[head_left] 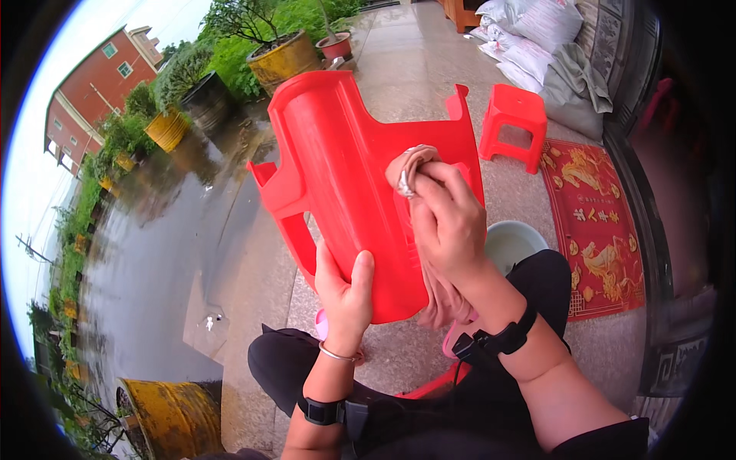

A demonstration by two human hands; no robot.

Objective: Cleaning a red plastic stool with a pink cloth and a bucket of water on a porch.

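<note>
A red plastic stool (339,172) is held up in front of me, tipped so that one side faces me. My left hand (345,296) grips its near end, the thumb lying on the outer face. A pinkish-brown cloth (445,287) is bunched in my right hand (451,218). One wad of the cloth sticks out past my fingertips over the stool's right part, and the rest hangs down below my palm. Whether the wad presses on the plastic I cannot tell. Part of the stool is hidden behind my right hand.
A basin of cloudy water (512,244) stands by my right knee. Farther off is a smaller red stool (514,123), beside a red doormat (595,230) bearing writing. Stacked white sacks (535,40) lie by the wall. A rusty yellow drum (172,417) stands at lower left, near wet pavement (167,253).
</note>
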